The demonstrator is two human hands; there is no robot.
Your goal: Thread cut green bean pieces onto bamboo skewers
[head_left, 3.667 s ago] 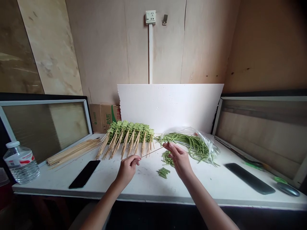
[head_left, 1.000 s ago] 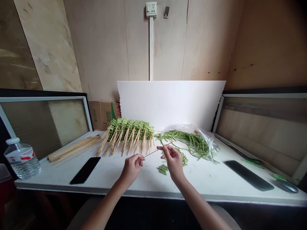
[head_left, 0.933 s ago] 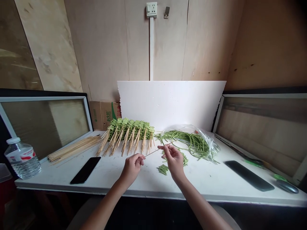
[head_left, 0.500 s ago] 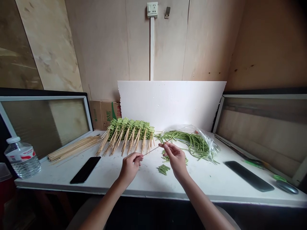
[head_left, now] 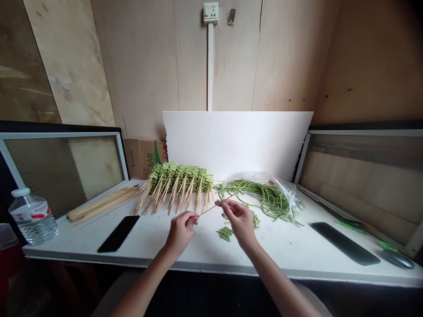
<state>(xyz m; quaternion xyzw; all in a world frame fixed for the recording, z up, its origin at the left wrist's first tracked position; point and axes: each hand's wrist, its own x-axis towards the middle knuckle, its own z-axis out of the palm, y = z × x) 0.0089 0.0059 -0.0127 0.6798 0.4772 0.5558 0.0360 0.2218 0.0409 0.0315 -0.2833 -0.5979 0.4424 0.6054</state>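
Observation:
My left hand pinches one end of a thin wooden skewer above the middle of the table. My right hand is closed around the skewer farther up, with a small green bean piece at its fingertips; the skewer's far end sticks out past them. Cut bean pieces lie on the table below and beside my right hand, which partly hides them. Behind my left hand stands a stack of skewered bean pieces, skewer ends toward me. Long green beans lie at the back right, partly in a clear plastic bag.
Loose skewers and a black phone lie on the left of the white table, with a water bottle at its edge. A dark flat object and a mouse lie right. A white board stands behind.
The skewer's far end now shows beyond my right fingers, and the bean piece sits at the fingertips. My right hand has shifted slightly; my left hand has barely moved.

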